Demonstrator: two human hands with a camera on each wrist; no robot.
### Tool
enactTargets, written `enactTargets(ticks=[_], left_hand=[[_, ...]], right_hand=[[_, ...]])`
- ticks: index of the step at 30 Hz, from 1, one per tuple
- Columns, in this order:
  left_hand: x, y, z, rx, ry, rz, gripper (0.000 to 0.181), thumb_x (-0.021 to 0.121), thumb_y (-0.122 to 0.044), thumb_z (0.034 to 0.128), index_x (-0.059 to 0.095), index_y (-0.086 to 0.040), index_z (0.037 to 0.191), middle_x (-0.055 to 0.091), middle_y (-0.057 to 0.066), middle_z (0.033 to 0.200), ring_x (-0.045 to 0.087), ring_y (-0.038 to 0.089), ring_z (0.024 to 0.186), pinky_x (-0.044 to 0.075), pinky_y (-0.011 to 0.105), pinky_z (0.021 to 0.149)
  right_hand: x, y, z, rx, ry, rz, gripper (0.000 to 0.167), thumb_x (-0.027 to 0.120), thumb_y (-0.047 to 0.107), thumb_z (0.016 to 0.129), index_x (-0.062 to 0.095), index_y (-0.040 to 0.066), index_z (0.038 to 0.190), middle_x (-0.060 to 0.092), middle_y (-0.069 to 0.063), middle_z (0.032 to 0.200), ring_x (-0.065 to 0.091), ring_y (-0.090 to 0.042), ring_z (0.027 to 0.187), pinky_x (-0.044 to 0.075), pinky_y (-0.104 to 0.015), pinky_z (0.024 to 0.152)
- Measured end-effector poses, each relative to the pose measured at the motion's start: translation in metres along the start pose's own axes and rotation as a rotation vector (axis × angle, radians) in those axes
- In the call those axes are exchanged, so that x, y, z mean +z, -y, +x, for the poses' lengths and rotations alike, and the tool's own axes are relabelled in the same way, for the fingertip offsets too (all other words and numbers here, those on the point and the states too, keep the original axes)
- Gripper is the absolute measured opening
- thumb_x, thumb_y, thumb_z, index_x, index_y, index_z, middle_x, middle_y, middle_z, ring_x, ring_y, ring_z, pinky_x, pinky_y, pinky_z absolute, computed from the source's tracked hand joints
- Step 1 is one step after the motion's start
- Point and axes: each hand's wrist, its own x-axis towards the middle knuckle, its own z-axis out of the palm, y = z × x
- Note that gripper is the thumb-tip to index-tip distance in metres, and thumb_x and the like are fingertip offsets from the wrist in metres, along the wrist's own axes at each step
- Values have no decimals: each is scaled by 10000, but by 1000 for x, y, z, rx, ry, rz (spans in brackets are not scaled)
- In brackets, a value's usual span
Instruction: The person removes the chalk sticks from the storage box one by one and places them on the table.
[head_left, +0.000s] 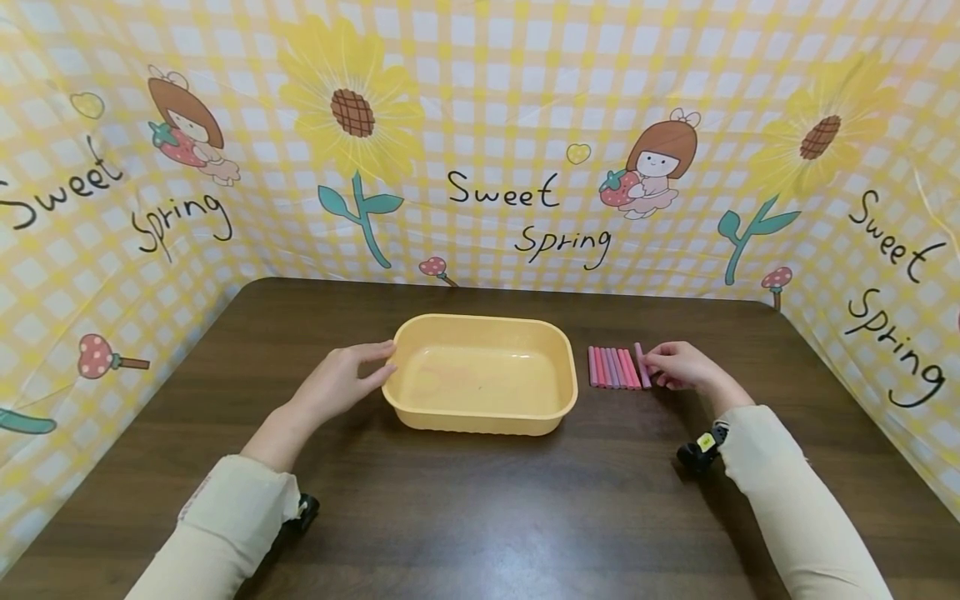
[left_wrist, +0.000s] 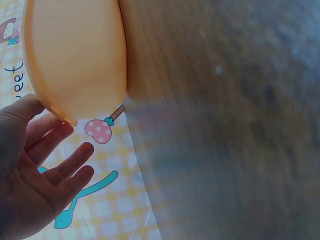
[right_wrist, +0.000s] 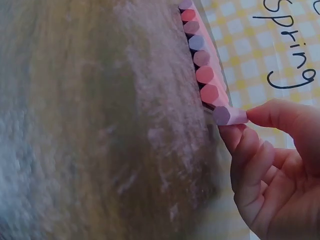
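Note:
A yellow plastic basin (head_left: 480,417) stands on the table. My left hand (head_left: 341,379) is at its left end, thumb and fingertips touching the rim with the fingers fairly straight; the left wrist view shows the basin's side wall (left_wrist: 77,55) beside that hand (left_wrist: 42,165). To the right of the basin lies a row of pink and purple hexagonal sticks (head_left: 611,368), side by side. At the row's right end my right hand (head_left: 682,367) pinches a light purple hexagonal stick (right_wrist: 223,115) between thumb and fingers, slightly tilted against the row.
The dark brown wooden table (head_left: 450,508) has a yellow checked cloth (head_left: 495,108) hanging along its back and sides. A small black device (head_left: 701,450) is strapped to the right wrist, another (head_left: 306,510) to the left. The basin holds nothing visible.

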Motion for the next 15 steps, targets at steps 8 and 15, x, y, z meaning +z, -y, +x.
enactTargets(ticks=[8, 15], left_hand=[[0, -1, 0, 2, -2, 2, 416, 579, -214, 923, 549, -10, 1284, 542, 166, 1325, 514, 346, 1234, 414, 509, 1033], [0, -1, 0, 5, 0, 2, 416, 580, -212, 923, 547, -9, 1284, 537, 164, 1329, 512, 349, 1234, 413, 513, 1032]], right_hand=[[3, 4, 1, 16, -15, -22, 322, 513, 232, 942, 539, -70, 1052, 531, 78, 693, 508, -34, 587, 459, -184, 521], [3, 4, -2, 26, -15, -32, 312, 504, 234, 950, 542, -64, 1034, 520, 75, 681, 499, -27, 578, 458, -175, 520]])
